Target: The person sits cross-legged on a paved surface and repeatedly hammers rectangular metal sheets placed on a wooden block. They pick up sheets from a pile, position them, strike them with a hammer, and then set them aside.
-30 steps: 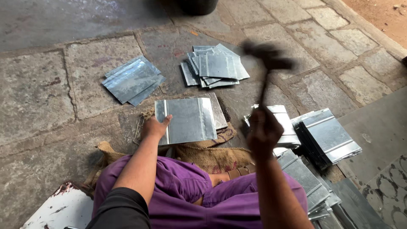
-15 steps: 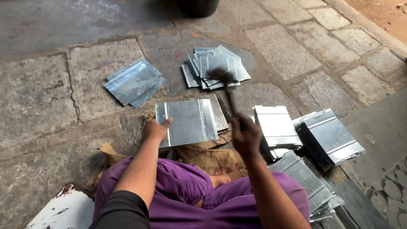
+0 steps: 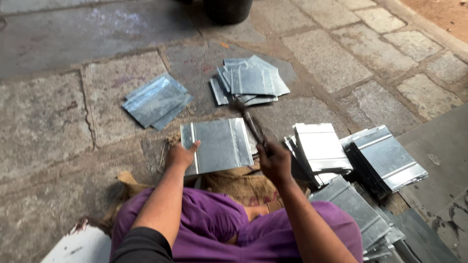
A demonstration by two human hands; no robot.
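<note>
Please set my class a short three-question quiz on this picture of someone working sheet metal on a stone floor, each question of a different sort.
1. True or false: the left hand rests on the near left corner of the metal sheet in front of the person.
2. Multiple choice: what does the right hand hold? A) a paintbrush B) a hammer C) a cup
3. Fill in: past the sheet, straight ahead, lies a fanned pile of sheets; a second pile lies to its ____.

Key
1. True.
2. B: the grip is on the handle, with the head down at the sheet's far right corner.
3. Left.
</note>
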